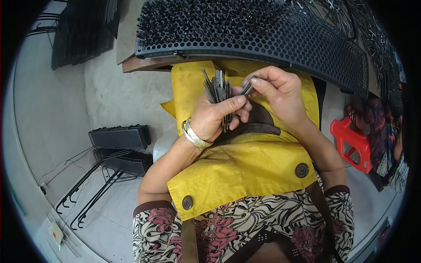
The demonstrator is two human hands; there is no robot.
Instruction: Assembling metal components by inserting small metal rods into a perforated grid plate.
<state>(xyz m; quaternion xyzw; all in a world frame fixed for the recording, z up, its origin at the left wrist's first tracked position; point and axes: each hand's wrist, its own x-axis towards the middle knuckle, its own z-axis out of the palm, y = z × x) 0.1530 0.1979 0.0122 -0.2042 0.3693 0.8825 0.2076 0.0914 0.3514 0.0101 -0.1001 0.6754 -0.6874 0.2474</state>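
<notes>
A bundle of thin grey metal strips [218, 87] stands upright in my left hand [215, 116], its fingers wrapped round them and the thumb across the front. My right hand [280, 90] pinches a few short metal strips [247, 89] between thumb and forefinger, close beside the left thumb. Both hands are above the yellow apron [241, 162] on my lap. Just beyond them lies a long black perforated panel [302, 39], with many small dark pieces [210, 22] standing in its holes on the left and middle. The lower ends of the bundle are partly hidden by my left fingers.
The panel rests on a wooden board [144, 64]. More loose metal strips [381, 44] are heaped at the far right. A red plastic stool [351, 142] stands at right, near another person's patterned clothing [379, 127]. Black perforated boxes [120, 138] and hooked rods [90, 184] lie at left.
</notes>
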